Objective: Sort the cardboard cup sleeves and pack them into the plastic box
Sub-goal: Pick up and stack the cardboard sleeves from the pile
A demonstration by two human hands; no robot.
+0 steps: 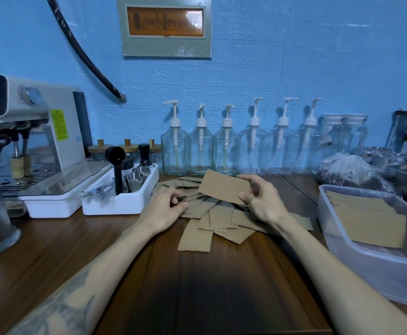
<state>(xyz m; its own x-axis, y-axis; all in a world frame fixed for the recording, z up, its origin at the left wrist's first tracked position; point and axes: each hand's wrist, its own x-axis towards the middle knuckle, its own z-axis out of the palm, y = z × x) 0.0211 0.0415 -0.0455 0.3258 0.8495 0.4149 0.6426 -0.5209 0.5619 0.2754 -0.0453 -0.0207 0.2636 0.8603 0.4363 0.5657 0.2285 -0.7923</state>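
We hold one flat brown cardboard cup sleeve (224, 186) raised above the counter (221, 286); our right hand (261, 200) pinches its right edge between thumb and fingers. Our left hand (165, 209) rests on the loose pile of sleeves (212, 221) just below, fingers curled on the top ones; we cannot tell whether this grip closes on any. The pile overlaps too much to count. To the right, the clear plastic box (337, 240) holds a stack of packed sleeves (369, 223). Six pump bottles (226, 146) line the blue wall.
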